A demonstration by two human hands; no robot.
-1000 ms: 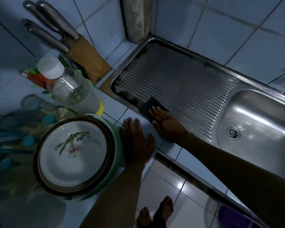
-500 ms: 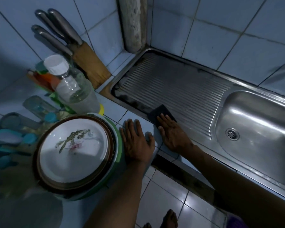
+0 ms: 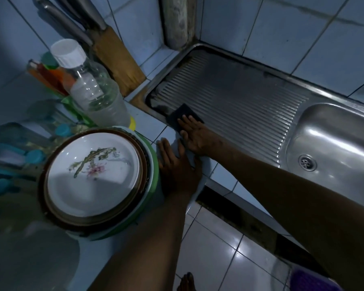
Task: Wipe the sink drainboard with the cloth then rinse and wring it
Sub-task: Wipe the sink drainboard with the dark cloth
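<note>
A dark square cloth (image 3: pixel 182 114) lies at the near left corner of the ribbed steel drainboard (image 3: pixel 235 99). My right hand (image 3: pixel 194 133) presses flat on the cloth, fingers spread over its near part. My left hand (image 3: pixel 176 164) rests flat, palm down, on the tiled counter just left of it, holding nothing. The sink basin (image 3: pixel 336 139) with its drain (image 3: pixel 307 162) lies to the right of the drainboard.
A stack of plates and bowls (image 3: pixel 93 177) sits left of my left hand. Behind it stand a clear bottle with a white cap (image 3: pixel 88 85), a wooden knife block (image 3: pixel 116 57) and blurred containers. A pipe (image 3: pixel 178 22) stands at the wall corner.
My right hand and the cloth stay at the drainboard's near left corner, shifting slightly along its front rim. The left hand stays flat on the counter. The camera view shifted.
</note>
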